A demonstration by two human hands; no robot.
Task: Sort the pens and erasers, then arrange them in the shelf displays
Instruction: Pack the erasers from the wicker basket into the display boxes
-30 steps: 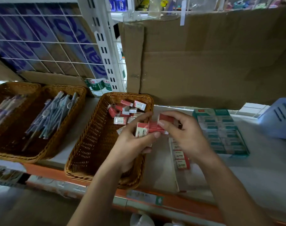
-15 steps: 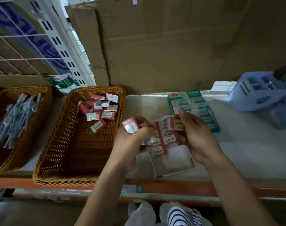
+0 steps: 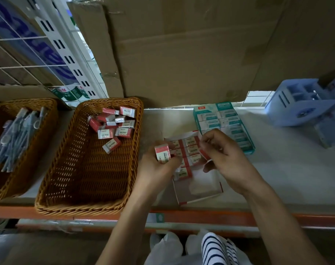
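We see a white shelf board (image 3: 289, 176) with an orange front rail (image 3: 210, 217), and large brown cardboard boxes (image 3: 191, 54) stand behind it. At the left a white slotted upright (image 3: 67, 58) stands beside a wire grid (image 3: 19, 52); the light is dim.

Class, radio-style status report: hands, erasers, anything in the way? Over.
Left hand grips red-and-white sleeved erasers. Right hand pinches another eraser in the open white cardboard carton. Brown wicker basket alongside left; nothing between.
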